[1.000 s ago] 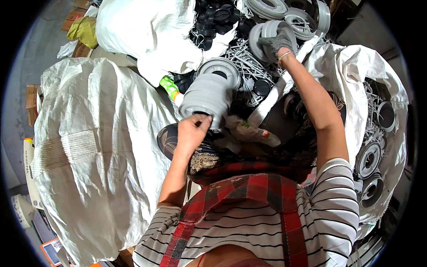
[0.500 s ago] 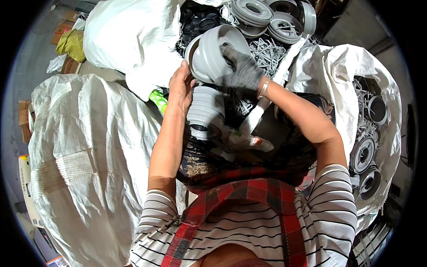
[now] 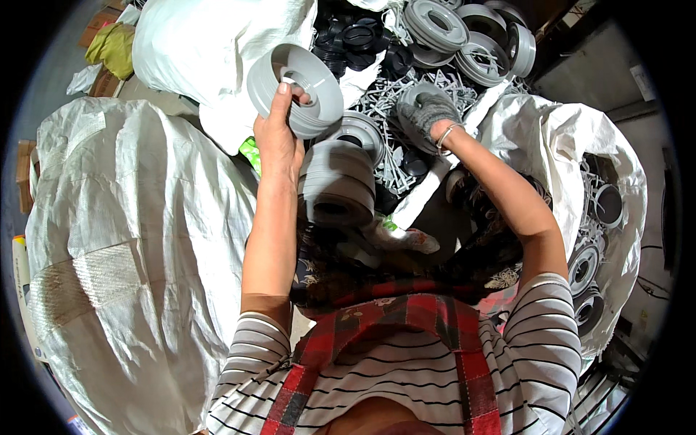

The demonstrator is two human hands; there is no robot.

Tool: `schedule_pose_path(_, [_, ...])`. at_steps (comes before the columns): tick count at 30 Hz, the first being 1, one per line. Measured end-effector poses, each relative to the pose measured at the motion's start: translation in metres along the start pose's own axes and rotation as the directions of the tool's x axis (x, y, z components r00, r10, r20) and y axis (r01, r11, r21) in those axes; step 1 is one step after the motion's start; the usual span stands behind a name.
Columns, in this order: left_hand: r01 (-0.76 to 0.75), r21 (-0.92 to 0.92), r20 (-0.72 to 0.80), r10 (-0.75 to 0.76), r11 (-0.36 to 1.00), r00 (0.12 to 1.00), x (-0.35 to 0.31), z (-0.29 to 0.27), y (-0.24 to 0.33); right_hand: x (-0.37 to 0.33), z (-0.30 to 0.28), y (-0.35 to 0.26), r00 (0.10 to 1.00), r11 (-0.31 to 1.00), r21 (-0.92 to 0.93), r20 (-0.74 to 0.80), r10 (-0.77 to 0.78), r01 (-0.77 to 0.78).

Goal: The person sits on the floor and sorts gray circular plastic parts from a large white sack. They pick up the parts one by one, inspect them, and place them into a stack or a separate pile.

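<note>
My bare left hand [image 3: 277, 138] grips a cup-shaped grey plastic ring [image 3: 324, 94], tilted, its thumb and fingers over the rim. Just below it stands a stack of grey rings [image 3: 337, 170], with a flatter grey ring [image 3: 373, 130] leaning at its far side. My right hand [image 3: 436, 112], in a grey glove, has its fingers curled on another round grey plastic part [image 3: 409, 123] lying among loose grey plastic sticks [image 3: 388, 163]. The palm covers some of that part.
White woven sacks stand at the left [image 3: 145, 217] and far left [image 3: 196, 58]. A right-hand sack [image 3: 522, 123] holds grey rings and sticks. Black round caps [image 3: 355, 36] and more grey rings [image 3: 438, 25] lie at the back. A white strip [image 3: 428, 185] crosses before my legs.
My hands have moved apart. The left one has drawn a grey ring left and turned it; the right has left the held rings and gone right to another grey part.
</note>
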State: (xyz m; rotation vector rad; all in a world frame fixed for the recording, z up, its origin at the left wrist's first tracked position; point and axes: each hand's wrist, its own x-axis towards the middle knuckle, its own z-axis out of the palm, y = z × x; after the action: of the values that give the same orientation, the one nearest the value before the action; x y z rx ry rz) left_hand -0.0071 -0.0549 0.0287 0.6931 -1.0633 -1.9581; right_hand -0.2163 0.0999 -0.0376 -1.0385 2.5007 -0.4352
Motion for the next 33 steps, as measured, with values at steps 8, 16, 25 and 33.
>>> schedule_pose_path(8, [-0.006,0.083,0.097,-0.002,0.997,0.995,-0.008,0.010,-0.010,0.140,0.012,0.033,0.820,0.974,-0.140,-0.525,-0.227,0.179])
schedule_pose_path(16, [-0.031,0.218,0.075,0.015,0.976,0.997,-0.016,-0.001,-0.015,0.061,-0.035,-0.037,0.986,0.963,0.243,-0.144,-0.086,0.120])
schedule_pose_path(25, [0.084,0.128,0.236,-0.112,0.988,0.965,-0.058,0.025,-0.020,-0.052,-0.035,-0.070,0.897,0.641,0.631,-0.251,-0.365,0.437])
schedule_pose_path(33, [0.212,0.190,0.211,-0.251,0.959,0.945,-0.073,0.031,0.017,-0.070,-0.037,-0.067,0.574,0.590,0.098,-0.404,-0.712,0.801])
